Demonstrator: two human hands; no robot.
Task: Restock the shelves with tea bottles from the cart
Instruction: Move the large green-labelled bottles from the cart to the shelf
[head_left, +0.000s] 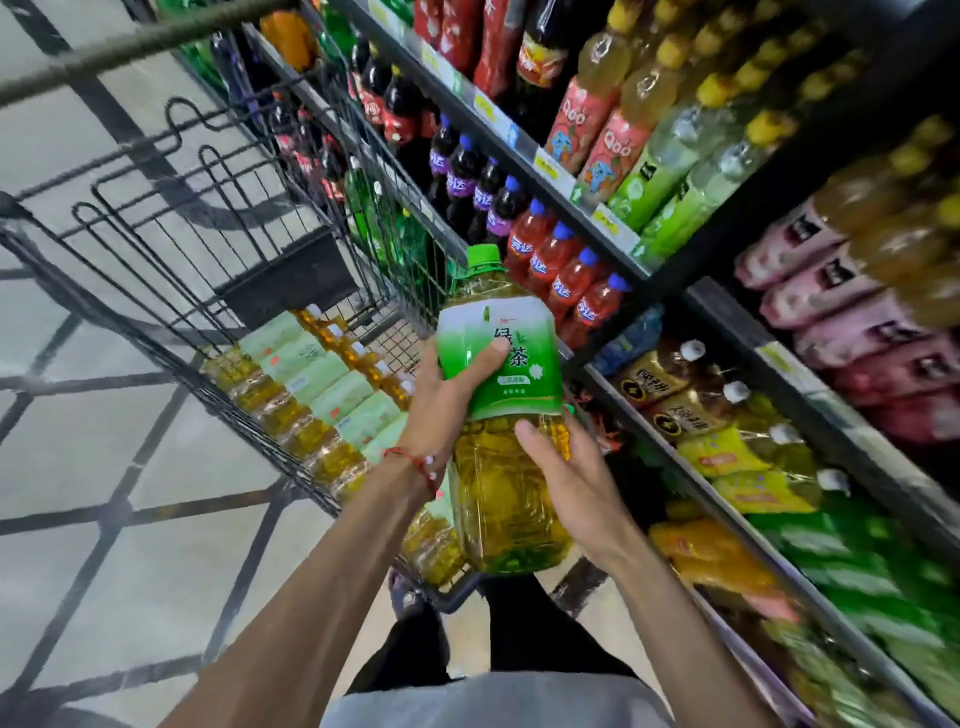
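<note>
A large green-tea bottle (501, 410) with a green cap and a green-white label is held upright above the cart's near end. My left hand (447, 395) grips its label, thumb across the front. My right hand (566, 483) holds the lower body from the right, thumb on the front. In the black wire cart (218, 291) lie several more tea bottles (311, 395) in a row on their sides. The shelves (701, 301) with drinks run along the right.
The shelves hold rows of cola, purple and red soda, juice and green bottles. Yellow and green packs fill the lower shelf (737, 467). Tiled floor (104, 467) lies to the left of the cart. My legs show below.
</note>
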